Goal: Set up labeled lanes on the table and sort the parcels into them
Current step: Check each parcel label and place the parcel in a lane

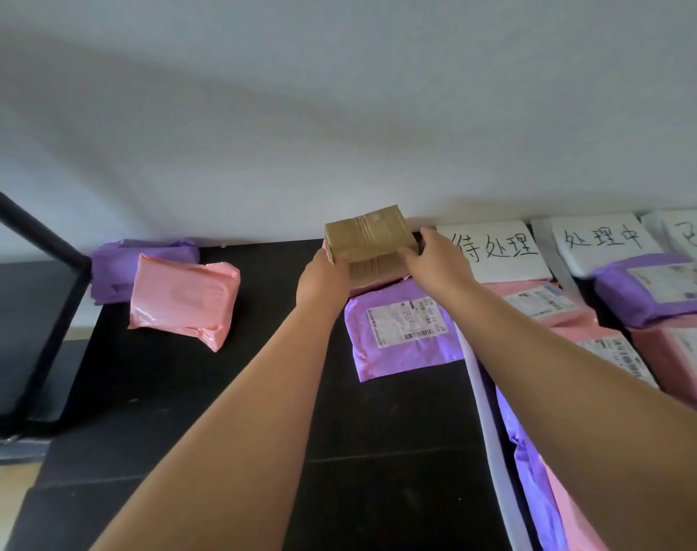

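Parcel (pixel 368 237): taped brown cardboard box

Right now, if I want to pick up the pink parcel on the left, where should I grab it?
Probably come from above and pinch the pink parcel across its left and right edges. It lies nearly flat, both edges are free, and its far end lies against the purple parcel, blocking that side.
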A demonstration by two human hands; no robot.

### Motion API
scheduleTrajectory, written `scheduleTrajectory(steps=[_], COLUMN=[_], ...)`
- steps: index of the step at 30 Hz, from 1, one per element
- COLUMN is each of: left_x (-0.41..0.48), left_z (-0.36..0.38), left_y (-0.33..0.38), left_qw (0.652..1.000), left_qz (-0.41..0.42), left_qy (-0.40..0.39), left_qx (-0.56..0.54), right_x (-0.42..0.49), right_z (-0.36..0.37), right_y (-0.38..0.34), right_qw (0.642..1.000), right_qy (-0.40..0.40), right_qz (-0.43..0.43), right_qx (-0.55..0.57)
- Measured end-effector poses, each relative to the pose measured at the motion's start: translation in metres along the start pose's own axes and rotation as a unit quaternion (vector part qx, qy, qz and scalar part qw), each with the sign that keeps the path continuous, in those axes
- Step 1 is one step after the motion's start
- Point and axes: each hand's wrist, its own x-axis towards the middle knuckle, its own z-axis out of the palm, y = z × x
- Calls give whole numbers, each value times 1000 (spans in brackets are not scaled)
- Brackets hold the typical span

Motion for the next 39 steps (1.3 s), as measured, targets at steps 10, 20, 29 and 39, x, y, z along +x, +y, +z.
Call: scheduleTrajectory(steps=[10,20,29,39], left_x=[-29,-149,-286,-389], left_z=[-7,-44,-52,-45], left_y=[-3,8,7,-6], left_qw=[996,963,947,904], left_qz=[-15,16,77,38], left_qy=[27,56,72,125], left_qx=[-84,-265,-305,-408], right_x=[-22,-138,-267,-359], right_z=[0,-44,-85,-100], right_y=[7,14,38,63], right_qw=[996,977,956,942], right_qy=[21,95,87,89], right_qz=[6,-47,-69,-96], right_qx=[87,183,272,309])
